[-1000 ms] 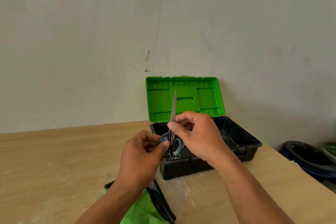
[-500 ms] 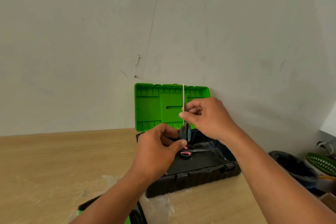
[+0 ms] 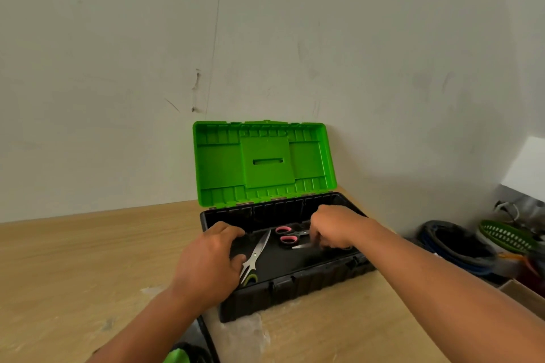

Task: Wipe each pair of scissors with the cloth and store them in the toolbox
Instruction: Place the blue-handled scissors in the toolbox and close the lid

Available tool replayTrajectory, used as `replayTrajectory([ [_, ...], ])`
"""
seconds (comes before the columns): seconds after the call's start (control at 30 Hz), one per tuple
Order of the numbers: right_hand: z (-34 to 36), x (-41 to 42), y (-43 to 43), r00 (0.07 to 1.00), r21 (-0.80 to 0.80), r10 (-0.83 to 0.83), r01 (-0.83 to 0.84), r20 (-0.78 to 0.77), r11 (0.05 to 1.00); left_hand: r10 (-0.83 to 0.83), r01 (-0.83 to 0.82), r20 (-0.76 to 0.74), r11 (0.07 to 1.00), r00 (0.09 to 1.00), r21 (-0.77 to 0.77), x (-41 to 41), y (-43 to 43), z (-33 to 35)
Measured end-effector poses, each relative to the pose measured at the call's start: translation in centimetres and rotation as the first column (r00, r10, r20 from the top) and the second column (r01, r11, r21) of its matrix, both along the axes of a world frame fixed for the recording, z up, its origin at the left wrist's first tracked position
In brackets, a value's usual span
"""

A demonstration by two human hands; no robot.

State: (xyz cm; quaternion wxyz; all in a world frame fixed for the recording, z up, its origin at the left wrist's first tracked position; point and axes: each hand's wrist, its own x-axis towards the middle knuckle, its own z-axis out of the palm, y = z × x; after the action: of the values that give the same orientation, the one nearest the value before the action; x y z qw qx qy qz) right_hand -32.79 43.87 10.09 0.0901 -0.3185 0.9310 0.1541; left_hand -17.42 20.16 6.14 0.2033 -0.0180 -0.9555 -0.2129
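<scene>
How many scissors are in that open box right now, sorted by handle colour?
Pink-handled scissors: 1
Green-handled scissors: 1
Loose blade at the right hand, handle hidden, probably a third pair: 1
Total: 3, if that blade is a separate pair

The light wooden tabletop (image 3: 73,259) carries the open green-lidded toolbox (image 3: 295,289) under the left hand (image 3: 209,259); clear plastic film (image 3: 246,330) lies beside that forearm.

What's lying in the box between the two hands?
Head view: two scissors lie on the toolbox floor between them, a silver pair by the left hand, a pink-handled pair by the right hand.
</scene>
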Motion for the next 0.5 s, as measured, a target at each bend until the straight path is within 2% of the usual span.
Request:
replayTrajectory([
  [0.17,-1.0,0.0,-0.3,0.998,0.102,0.007,-0.002,-0.055,0.995,0.026,-0.026,-0.025,1.0,0.999,0.001,-0.1,0.2,-0.4],
  [0.37,-1.8,-0.2,-0.1,0.998,0.084,-0.005,0.01,-0.06,0.996,0.039,-0.038,-0.038,0.999,0.999,0.009,-0.1,0.2,-0.5],
  [0.5,-1.3,-0.4,0.2,0.999,-0.019,-0.046,0.046,0.003,0.999,0.024,-0.024,-0.031,1.0,0.999,0.004,-0.1,0.0,-0.5],
])
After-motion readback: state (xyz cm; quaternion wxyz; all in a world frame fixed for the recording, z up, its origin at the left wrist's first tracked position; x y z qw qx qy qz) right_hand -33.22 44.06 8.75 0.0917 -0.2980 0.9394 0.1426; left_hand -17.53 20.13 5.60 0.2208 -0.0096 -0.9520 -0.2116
